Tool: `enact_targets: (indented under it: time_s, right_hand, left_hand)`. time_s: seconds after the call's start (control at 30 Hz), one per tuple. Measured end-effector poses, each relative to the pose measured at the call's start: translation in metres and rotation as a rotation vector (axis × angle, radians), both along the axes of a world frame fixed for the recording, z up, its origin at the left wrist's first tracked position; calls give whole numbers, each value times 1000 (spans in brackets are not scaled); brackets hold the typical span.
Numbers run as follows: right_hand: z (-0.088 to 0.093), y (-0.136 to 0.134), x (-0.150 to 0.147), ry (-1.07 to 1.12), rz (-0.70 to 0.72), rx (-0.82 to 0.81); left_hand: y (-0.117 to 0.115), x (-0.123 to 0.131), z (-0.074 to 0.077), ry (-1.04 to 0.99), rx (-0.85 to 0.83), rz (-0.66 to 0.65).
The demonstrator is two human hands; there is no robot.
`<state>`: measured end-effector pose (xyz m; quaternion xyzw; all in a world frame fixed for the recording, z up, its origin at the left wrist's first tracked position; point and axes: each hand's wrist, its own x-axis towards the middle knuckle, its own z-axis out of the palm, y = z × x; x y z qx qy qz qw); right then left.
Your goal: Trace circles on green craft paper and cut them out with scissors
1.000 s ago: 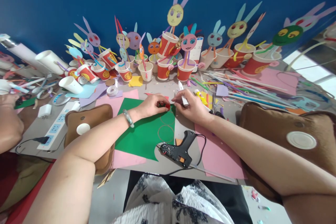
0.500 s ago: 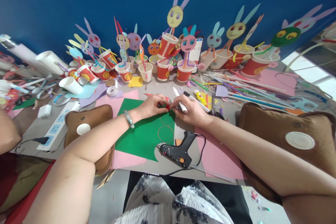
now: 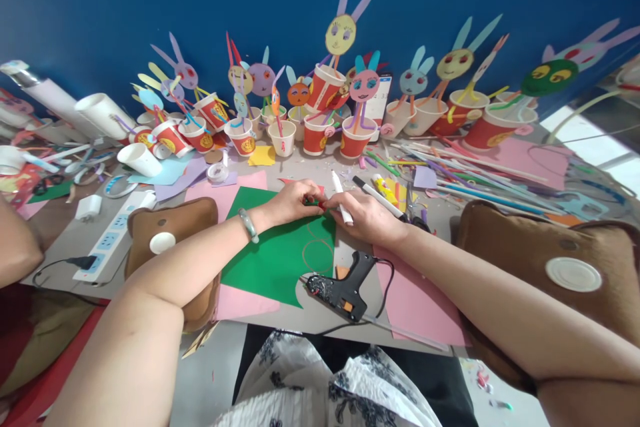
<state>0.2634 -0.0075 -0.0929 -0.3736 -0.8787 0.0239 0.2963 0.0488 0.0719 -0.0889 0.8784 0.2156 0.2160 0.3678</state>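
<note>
From my remote seat I see both hands meeting just right of the middle of the frame, over the upper right part of a green sheet (image 3: 260, 263). The left hand (image 3: 295, 203) pinches a small red piece (image 3: 321, 205), mostly hidden by its fingers; the right hand (image 3: 373, 217) grasps a white marker (image 3: 342, 199), its fingertips touching or almost touching that piece, I cannot tell which. A second ago I saw a slight gap between the hands and the marker higher up; now the fingertips have closed together, the marker sits lower, and a black-capped marker (image 3: 381, 197) shows in full just beyond the right hand. The view itself has turned a little, so the cups stand slightly further right and lower. At the left edge the co-worker's hand has gone from sight, leaving an arm (image 3: 17, 243). The glue gun (image 3: 345, 287) lies unmoved on the bench (image 3: 60, 240) at lower centre, near circles (image 3: 318, 257) drawn on the green sheet. As for writing, the red cups (image 3: 356, 141) in the upper half bear yellow round emblems, their lettering too small for me to read, and the phone (image 3: 383, 101) behind the pink paper figure (image 3: 365, 85) shows large digits, partly covered.
</note>
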Motion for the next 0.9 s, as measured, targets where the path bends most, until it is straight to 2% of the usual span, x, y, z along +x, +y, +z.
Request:
enact_targets:
  time_s: [0.13,0.2,0.3,0.43,0.53,0.67,0.77,0.9]
  right_hand:
    - [0,-1,-1,84,-37,-10]
    - [-1,-2,-1,158,-73,6]
    - [-2,-2,-1,251,-140,30]
    - [-4,-3,-3,336,-167,46]
    - [-2,-6,-7,402,-177,68]
    - [2,-9,-11,451,-191,41]
    - [2,-9,-10,422,-206,-4]
    - [0,-7,-6,378,-142,-75]
  left_hand:
    - [-1,0,-1,-23,-66,72]
    - [-1,0,-1,-71,-218,116]
    - [-3,3,1,-181,-505,109]
    - [-9,4,10,-264,-660,110]
    - [-12,3,14,-212,-680,115]
    - [-12,3,13,-165,-666,112]
    - [-9,4,9,-190,-602,80]
    - [-7,3,6,-155,-453,87]
